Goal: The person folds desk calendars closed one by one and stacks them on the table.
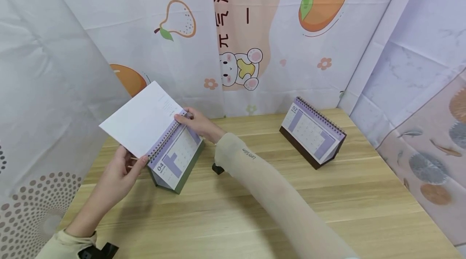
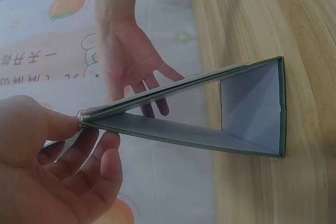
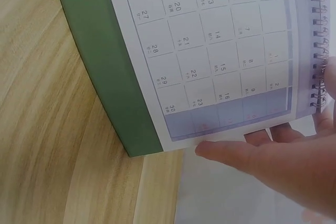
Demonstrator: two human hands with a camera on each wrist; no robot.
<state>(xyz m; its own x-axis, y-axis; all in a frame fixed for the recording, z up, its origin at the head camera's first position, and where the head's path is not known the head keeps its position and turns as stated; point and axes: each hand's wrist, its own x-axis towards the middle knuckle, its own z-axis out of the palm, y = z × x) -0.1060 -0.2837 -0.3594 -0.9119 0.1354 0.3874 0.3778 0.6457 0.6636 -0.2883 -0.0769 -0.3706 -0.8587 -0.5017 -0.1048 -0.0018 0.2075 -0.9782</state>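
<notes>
A desk calendar (image 1: 178, 156) with a green base, opened to page 04, stands at left on the table. Its white leaf (image 1: 142, 115) spreads up and away from the spiral binding (image 1: 168, 135). My left hand (image 1: 118, 174) pinches the near end of the binding, thumb on top and fingers underneath; the left wrist view shows the hollow triangular stand (image 2: 252, 108) end-on. At the binding's far end, my right hand (image 1: 198, 123) grips with the thumb over the front and fingers behind. In the right wrist view, one finger (image 3: 226, 153) lies along the calendar's side edge.
Another desk calendar (image 1: 313, 131), with a dark brown base and page 02 showing, stands at right on the wooden table (image 1: 291, 202). Printed cloth (image 1: 182, 60) hangs behind the table, with more cloth along both sides.
</notes>
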